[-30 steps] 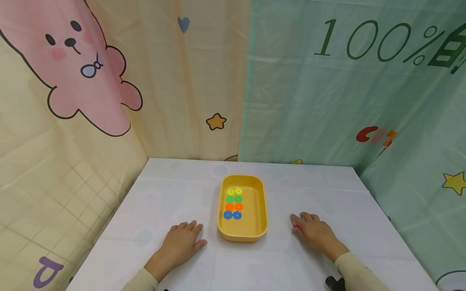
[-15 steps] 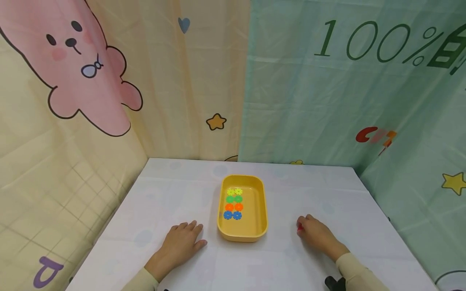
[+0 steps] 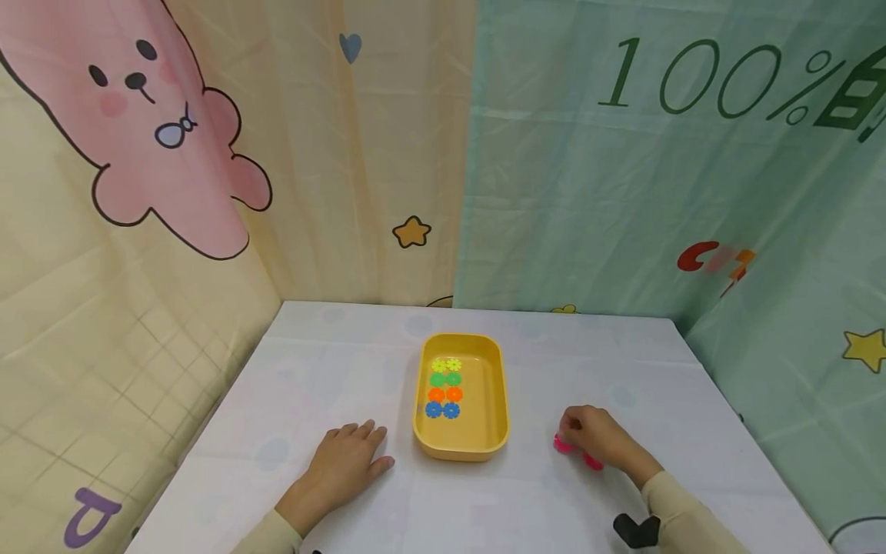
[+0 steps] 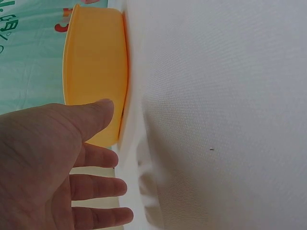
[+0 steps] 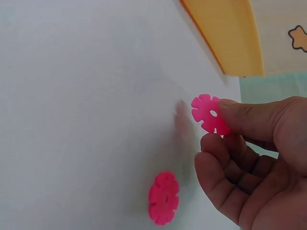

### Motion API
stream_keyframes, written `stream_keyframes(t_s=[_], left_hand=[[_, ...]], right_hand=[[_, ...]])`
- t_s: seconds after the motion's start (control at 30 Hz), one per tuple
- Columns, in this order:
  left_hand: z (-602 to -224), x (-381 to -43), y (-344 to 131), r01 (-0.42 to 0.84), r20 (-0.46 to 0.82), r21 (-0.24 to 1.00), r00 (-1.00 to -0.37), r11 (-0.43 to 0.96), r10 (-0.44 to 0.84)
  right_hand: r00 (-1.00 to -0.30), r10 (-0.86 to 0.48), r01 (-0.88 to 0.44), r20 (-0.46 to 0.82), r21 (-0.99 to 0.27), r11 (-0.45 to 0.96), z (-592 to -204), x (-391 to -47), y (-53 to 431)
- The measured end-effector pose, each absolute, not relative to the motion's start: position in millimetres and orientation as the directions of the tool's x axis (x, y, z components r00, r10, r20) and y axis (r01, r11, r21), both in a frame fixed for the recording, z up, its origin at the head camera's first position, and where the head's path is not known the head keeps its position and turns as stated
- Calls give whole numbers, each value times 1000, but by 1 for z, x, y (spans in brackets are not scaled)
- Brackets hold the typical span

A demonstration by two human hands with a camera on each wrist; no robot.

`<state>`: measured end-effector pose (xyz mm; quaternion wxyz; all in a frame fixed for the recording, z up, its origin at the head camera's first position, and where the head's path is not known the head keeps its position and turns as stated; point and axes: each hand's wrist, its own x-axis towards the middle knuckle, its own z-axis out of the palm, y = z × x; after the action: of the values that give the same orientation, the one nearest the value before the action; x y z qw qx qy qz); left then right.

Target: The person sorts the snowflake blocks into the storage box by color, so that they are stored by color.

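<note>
My right hand [image 3: 604,437] pinches a pink flower-shaped plastic disc [image 5: 204,112] by its edge, between thumb and fingers; the notched rim and centre hole face the right wrist camera. A second pink disc [image 5: 164,199] lies on the white table below that hand. To the left, a yellow tray [image 3: 493,445] holds paired discs along its left side: yellow ones [image 3: 446,365] at the far end, then green [image 3: 445,379], orange [image 3: 445,394] and blue [image 3: 442,410]. Left of the tray, my left hand [image 3: 342,465] stays low over the tabletop, fingers straight and spread, holding nothing.
The white-covered table [image 3: 443,515] ends at printed curtains [image 3: 367,154] behind and on both sides. A black object [image 3: 637,531] shows beside the right sleeve, near the front of the table.
My right hand's fingers have drawn together from a flatter pose into a pinch, and two pink discs have come into sight beneath it. The left hand and tray have not moved.
</note>
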<state>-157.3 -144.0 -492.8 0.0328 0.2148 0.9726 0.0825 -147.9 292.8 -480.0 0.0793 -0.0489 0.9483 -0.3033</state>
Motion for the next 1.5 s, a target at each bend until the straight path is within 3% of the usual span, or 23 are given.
stream_keyframes(t_s=[0.33,0.63,1.5], left_hand=[[-493,-157,-145,412,-29,177,-906,894,423],[-493,-156,-145,411,-27,174,-906,895,422],[-489,-154,-149,416,1,153,-907,896,421]], right_hand=[[-978,-23,161,-208,-819,550,-452,-164,273],[-979,24,195,-200,-912,360,-437,-181,260],[-981,-24,180,-192,-952,248,-424,-203,193]])
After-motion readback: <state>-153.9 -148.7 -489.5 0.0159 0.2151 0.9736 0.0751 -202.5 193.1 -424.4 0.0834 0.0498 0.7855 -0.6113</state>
